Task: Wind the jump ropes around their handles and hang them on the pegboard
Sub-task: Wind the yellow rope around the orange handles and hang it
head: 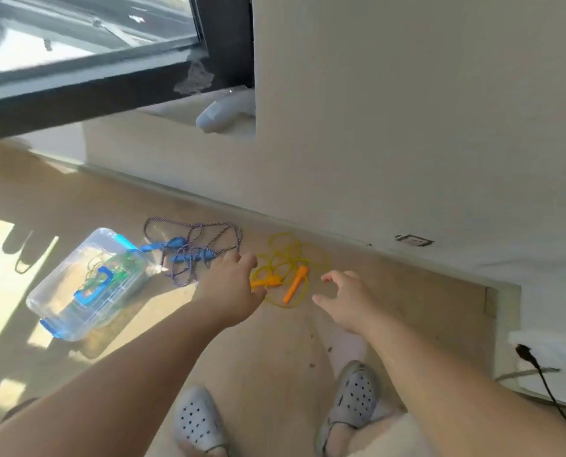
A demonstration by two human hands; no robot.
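I see both arms reaching down toward the floor point(275, 341), where the yellow jump rope point(291, 255) lies in loose overlapping loops near the foot of the wall point(407, 127). One orange handle point(294, 284) lies free on those loops; the other orange handle point(268, 281) shows only partly, between the thumb and fingers of the left hand point(232, 285). That hand is spread over the rope's left edge with thumb and fingers apart, not closed on anything; I cannot tell whether it touches the handle. The right hand point(344, 298) hangs just right of the yellow rope, fingers loosely curved and parted, holding nothing.

Just left of the yellow rope lies a second jump rope point(192, 252), a dark-and-white twisted cord in a tangle with blue handles; further left of it stands a clear plastic box point(87, 285) with blue latches, and something green and yellow shows through its walls, too blurred to name. Nearer me than the yellow rope are two grey perforated shoes point(197, 420) on the person's feet. Well to the right of it a black cable point(538, 374) trails down. Beyond and above it are a dark-framed window point(77, 44) and a white object point(222, 112) on the sill, and a small plate point(413, 240) low on the wall to the right, too small to read.
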